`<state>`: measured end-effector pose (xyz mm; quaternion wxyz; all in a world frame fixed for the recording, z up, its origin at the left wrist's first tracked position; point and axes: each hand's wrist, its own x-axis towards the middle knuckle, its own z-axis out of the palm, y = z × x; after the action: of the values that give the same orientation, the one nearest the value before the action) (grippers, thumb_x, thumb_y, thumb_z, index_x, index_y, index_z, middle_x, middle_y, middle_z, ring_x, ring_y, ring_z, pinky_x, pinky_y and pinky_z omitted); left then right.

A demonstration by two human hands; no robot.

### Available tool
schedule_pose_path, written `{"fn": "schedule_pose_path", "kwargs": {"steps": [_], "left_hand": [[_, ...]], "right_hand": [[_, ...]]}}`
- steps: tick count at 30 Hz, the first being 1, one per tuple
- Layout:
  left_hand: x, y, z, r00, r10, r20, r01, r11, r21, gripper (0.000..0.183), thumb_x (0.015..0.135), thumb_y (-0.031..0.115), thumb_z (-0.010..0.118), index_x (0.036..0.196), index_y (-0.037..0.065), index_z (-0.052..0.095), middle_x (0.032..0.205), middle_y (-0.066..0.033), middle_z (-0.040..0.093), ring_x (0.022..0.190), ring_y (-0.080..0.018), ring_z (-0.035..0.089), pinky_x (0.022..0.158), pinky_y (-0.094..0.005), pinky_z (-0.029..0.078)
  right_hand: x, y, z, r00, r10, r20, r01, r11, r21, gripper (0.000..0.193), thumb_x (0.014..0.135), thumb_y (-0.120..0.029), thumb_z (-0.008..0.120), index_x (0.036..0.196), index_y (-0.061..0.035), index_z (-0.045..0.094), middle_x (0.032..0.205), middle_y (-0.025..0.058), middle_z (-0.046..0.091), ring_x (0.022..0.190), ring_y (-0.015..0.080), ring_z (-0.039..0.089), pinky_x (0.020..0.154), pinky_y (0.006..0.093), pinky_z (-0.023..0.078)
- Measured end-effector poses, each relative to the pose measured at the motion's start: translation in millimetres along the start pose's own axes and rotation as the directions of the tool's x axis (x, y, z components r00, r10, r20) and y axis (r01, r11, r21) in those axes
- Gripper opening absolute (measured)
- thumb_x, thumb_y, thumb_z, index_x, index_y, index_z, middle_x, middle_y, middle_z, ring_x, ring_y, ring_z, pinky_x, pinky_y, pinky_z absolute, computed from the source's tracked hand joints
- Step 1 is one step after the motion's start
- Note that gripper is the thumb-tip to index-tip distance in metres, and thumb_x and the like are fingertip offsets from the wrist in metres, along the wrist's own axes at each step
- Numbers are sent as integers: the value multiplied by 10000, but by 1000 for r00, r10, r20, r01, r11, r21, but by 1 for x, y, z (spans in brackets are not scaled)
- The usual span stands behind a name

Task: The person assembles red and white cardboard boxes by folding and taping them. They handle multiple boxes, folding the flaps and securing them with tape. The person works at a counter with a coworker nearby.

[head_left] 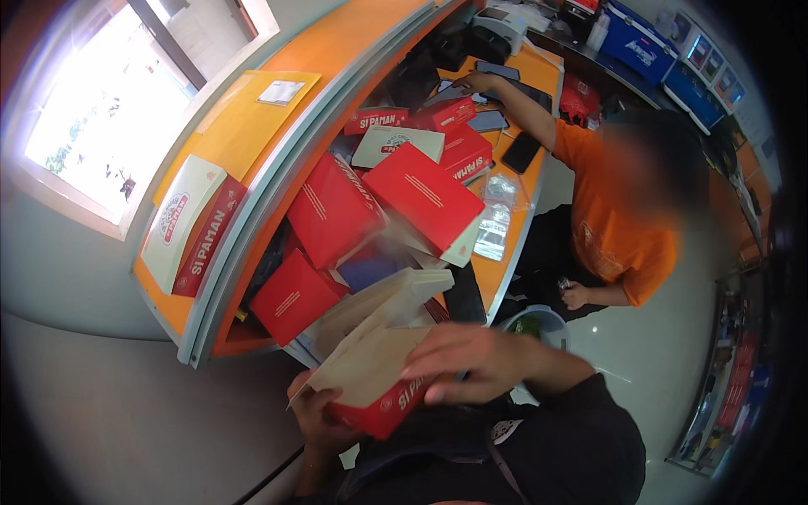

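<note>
In front of my body is an open red and cream cardboard food box (376, 370), its cream inside showing and its lid folded up. My left hand (318, 414) grips the box's left side, fingers over the edge. My right hand (475, 360), slightly blurred, reaches across the right end of the box with its fingers stretched out. Beyond the lid, several closed red boxes (425, 195) lie heaped on the counter. One with a cream top (397, 146) sits among them.
An orange counter (540, 76) holds phones (523, 152) and clear plastic packets (493, 231). On the raised ledge are a yellow envelope (231, 126) and another box (189, 227). At right sits a co-worker in an orange shirt (623, 244), near a pale bucket (551, 324).
</note>
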<state>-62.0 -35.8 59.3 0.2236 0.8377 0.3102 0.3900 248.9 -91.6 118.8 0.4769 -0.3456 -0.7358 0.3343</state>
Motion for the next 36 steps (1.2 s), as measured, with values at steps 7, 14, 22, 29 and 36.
{"fn": "schedule_pose_path", "kwargs": {"steps": [7, 14, 22, 29, 36], "left_hand": [[-13, 31, -8, 995, -18, 95, 4, 989, 145, 939, 564, 386, 1029, 1339, 78, 597, 1392, -217, 475, 1319, -411, 511, 1042, -524, 505], [-22, 33, 6, 955, 297, 0, -297, 955, -10, 1117, 664, 345, 1005, 1539, 70, 368, 1525, -299, 390, 1384, -441, 480, 1067, -521, 504], [-31, 33, -7, 929, 248, 276, -187, 955, -229, 1298, 713, 356, 984, 1615, -29, 134, 1566, -327, 352, 1363, -420, 521, 1104, -513, 460], [-19, 45, -5, 922, 205, 328, -175, 977, -119, 1389, 679, 414, 1001, 1629, -4, 78, 1489, -242, 442, 1371, -346, 518, 1127, -483, 461], [-38, 17, -8, 995, 104, 0, -97, 925, -366, 1484, 659, 382, 1018, 1639, 53, -47, 1496, -214, 422, 1339, -301, 540, 1106, -462, 488]], "right_hand": [[-35, -26, 80, 974, 36, -221, -96, 959, -267, 637, 946, -485, 736, 1407, -67, 596, 1332, 140, 589, 1163, 324, 589, 1038, 457, 398], [-54, -20, 100, 959, 152, -239, -175, 981, -81, 342, 959, -305, 739, 1171, -53, 649, 1061, 108, 652, 1045, 267, 611, 977, 424, 419], [-76, -18, 99, 898, 307, -314, -237, 940, 244, 117, 1012, -157, 662, 1037, -43, 656, 968, 89, 640, 881, 171, 618, 792, 317, 482], [-73, -29, 113, 943, 233, -236, -215, 972, 99, 180, 1016, -227, 696, 1070, -57, 669, 1007, 83, 633, 865, 197, 627, 805, 330, 500], [-88, -20, 77, 729, -46, -683, -161, 958, -237, 354, 1053, -262, 639, 1317, -26, 625, 1338, 163, 605, 1279, 258, 572, 1090, 378, 441]]}}
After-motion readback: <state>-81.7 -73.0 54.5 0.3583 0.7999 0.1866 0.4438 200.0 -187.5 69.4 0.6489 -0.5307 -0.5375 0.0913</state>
